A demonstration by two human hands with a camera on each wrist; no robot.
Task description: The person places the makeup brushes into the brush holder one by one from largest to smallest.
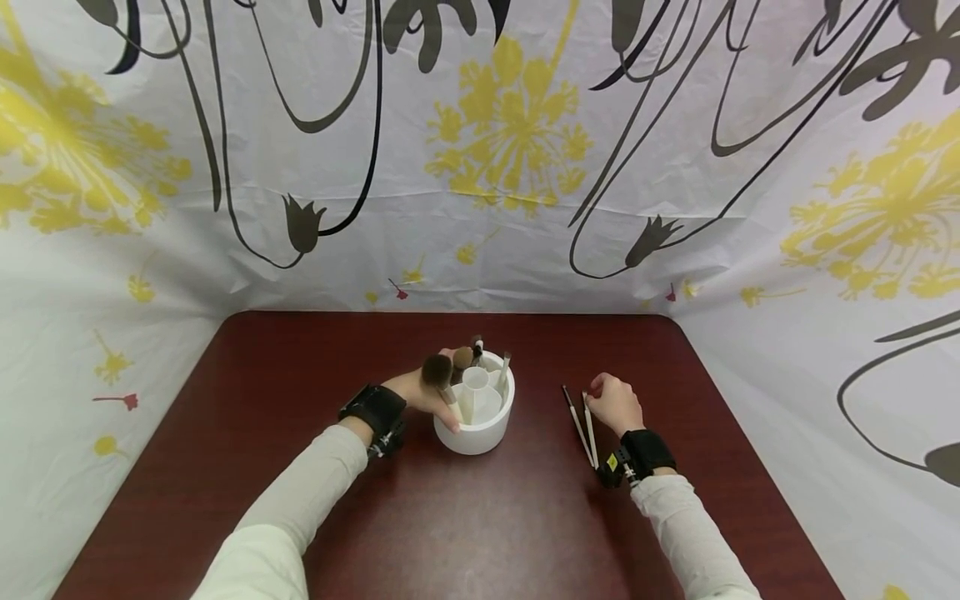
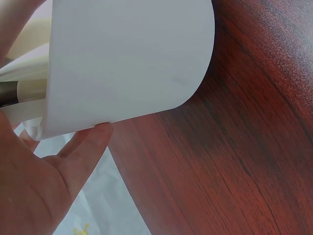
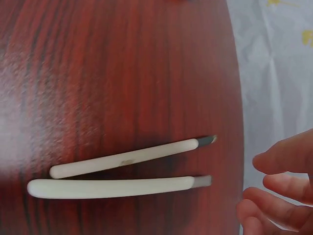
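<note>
In the head view, a round white makeup brush holder (image 1: 482,439) with inner compartments stands near the middle of the table. My left hand (image 1: 420,398) grips its left side, thumb over the near rim; in the left wrist view, fingers press its white wall (image 2: 132,58). Several brushes stand in the holder, among them a fluffy dark-headed brush (image 1: 437,372) by that hand. To the right, my right hand (image 1: 617,407) hovers by two slim pale-handled brushes, one dark-tipped (image 3: 132,157), one grey-tipped (image 3: 117,188). Its fingers are loosely bent, apart from the tips, holding nothing.
The dark reddish wood table (image 1: 300,375) has rounded far corners. A white cloth (image 1: 480,267) with yellow and grey flower prints hangs behind it and along both sides. Black camera bands circle both wrists.
</note>
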